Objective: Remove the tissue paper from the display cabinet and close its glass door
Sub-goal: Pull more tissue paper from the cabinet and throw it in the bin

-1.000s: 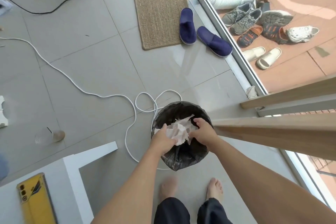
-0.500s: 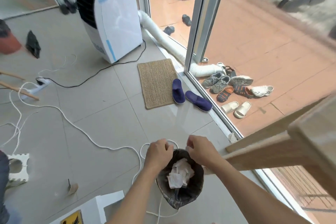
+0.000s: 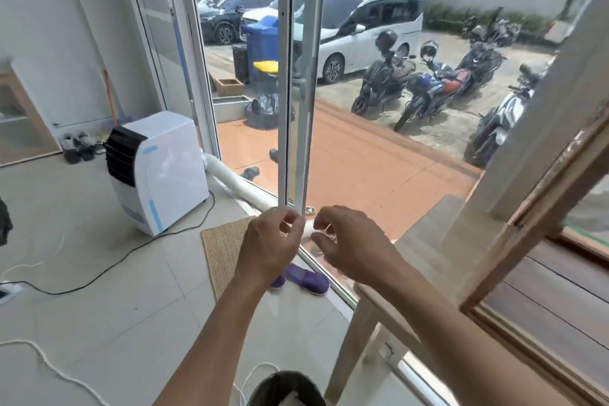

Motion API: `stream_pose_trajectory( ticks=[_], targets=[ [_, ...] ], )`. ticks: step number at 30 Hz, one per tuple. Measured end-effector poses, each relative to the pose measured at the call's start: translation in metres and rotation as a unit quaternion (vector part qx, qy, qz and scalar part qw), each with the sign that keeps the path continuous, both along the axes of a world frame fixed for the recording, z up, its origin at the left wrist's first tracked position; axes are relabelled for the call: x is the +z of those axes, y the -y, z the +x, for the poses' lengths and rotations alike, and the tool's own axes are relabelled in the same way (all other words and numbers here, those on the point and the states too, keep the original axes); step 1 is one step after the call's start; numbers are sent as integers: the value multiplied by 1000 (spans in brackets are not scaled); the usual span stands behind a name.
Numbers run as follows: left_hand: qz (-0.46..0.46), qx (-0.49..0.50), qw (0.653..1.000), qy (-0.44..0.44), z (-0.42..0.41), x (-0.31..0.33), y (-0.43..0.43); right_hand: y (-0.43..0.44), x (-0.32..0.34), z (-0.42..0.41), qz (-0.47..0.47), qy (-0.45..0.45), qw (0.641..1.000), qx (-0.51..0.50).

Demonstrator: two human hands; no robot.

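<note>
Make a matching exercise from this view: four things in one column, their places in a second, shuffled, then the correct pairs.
Things:
1. bin
2. slippers
3. air cooler
4. wooden door frame

Places:
A. far right, slanting upward
B. bottom edge, below the forearms
C. left, standing on the tiles
D. beside the woven mat, below the left hand

Pairs: 1-B, 2-D, 3-C, 4-A

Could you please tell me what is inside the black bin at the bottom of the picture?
Inside the black bin, a scrap of white tissue paper shows at the frame's bottom edge. The rest of the bin's inside is cut off, so nothing more can be seen.
</note>
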State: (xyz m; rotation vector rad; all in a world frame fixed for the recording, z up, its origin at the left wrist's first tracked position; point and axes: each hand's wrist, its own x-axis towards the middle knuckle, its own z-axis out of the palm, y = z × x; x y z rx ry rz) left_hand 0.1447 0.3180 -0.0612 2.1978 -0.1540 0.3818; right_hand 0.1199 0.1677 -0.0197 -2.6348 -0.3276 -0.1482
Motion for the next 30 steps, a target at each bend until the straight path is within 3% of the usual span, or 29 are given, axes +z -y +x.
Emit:
stream_pose_trajectory(
  ticks=[6, 12, 19, 23, 30],
  targets=[
    [-24, -85, 990, 112, -25, 56, 56, 65, 50, -53, 5, 79, 995, -66],
    [-53, -209, 955, 205, -62, 93, 123, 138, 82, -109, -7, 137, 976, -167],
    [-17, -371, 897, 240, -93, 113, 214, 222, 111, -162, -2, 191, 921, -340],
    [53, -403, 887, 218, -96, 122, 262, 257, 121, -180, -33, 115, 896, -428],
    [183, -406, 882, 155, -76, 140, 319, 275, 117, -172, -52, -7, 884, -465]
  ],
)
